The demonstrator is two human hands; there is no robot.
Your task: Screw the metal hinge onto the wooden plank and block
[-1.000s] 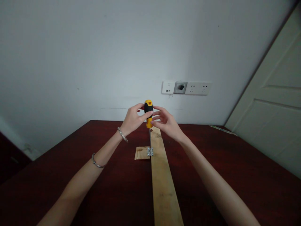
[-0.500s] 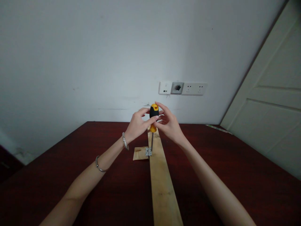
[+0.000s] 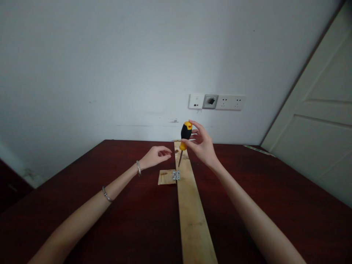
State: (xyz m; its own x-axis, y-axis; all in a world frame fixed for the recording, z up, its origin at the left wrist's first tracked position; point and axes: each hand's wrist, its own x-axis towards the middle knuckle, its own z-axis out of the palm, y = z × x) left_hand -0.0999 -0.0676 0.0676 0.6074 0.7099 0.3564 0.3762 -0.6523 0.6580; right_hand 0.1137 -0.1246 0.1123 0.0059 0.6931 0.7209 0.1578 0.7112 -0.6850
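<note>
The screwdriver (image 3: 183, 145) looks light and stiff — best held round its black grip (image 3: 186, 132) — and tilts over the plank (image 3: 194, 212), tip by the hinge (image 3: 176, 175), contact unclear. The right hand (image 3: 203, 145) pinches its handle; the left hand (image 3: 154, 157), fingers parted, holds nothing visible.

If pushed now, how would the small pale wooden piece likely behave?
The wooden piece looks stiff, being flat wood, and probably light, being small. Sliding alone seems unlikely: a silver metal hinge apparently joins it to the long pale wooden board.
</note>
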